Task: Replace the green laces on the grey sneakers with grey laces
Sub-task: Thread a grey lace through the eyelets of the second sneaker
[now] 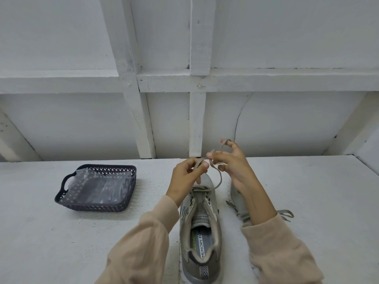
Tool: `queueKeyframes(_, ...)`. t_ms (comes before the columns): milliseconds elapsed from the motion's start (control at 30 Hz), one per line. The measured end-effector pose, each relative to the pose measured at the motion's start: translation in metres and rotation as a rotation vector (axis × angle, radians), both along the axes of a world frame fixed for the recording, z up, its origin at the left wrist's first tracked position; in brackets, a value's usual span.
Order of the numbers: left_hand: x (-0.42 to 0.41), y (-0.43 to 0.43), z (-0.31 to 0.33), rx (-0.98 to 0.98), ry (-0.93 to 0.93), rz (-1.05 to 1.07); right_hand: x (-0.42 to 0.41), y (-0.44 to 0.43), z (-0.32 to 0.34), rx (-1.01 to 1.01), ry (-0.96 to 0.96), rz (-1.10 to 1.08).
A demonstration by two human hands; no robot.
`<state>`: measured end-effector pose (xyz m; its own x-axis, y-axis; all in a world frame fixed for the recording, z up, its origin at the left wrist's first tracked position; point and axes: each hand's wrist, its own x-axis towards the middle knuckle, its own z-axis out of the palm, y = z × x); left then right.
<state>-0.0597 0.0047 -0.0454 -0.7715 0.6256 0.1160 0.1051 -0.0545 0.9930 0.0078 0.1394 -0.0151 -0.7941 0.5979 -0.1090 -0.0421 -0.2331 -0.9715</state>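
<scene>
Flat grey lace [221,178] pinched by left hand [187,175] & right hand [231,162] above grey mesh sneaker [200,232] on white bench [61,242]. Prob. early lacing, toe eyelets only; nxt: even ends, cross thru next pair.

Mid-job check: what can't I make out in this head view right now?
Head view only.
1. The second sneaker: mostly behind the right hand and forearm; lacing unclear.
2. Tips of the grey lace: hidden in the fingers of the left hand and right hand.
3. Inside the basket: masked by the crumpled plastic bag.
4. Heel of the near sneaker: cut by the bottom edge.
</scene>
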Motion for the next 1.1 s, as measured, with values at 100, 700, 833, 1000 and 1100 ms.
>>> queueKeyframes(100, 0.001, 0.003, 0.001, 0.016, -0.022, 0.021, -0.003, -0.002, -0.003, 0.003, -0.018, 0.024)
queueKeyframes(700, -0.044, -0.035, -0.022, 0.288, -0.638, 0.349, 0.007, 0.032, -0.002, -0.388, 0.236, -0.319)
queueKeyframes(833, -0.053, -0.041, -0.035, 0.33, -0.767, 0.463, 0.011, 0.039, -0.001, -0.411, 0.345, -0.4)
queueKeyframes(1000, -0.056, -0.045, -0.048, 0.38, -0.884, 0.585, 0.015, 0.049, -0.002, -0.372, 0.387, -0.569)
queueKeyframes(1100, -0.057, -0.046, -0.053, 0.361, -0.895, 0.625, 0.017, 0.052, -0.007, -0.318, 0.339, -0.642)
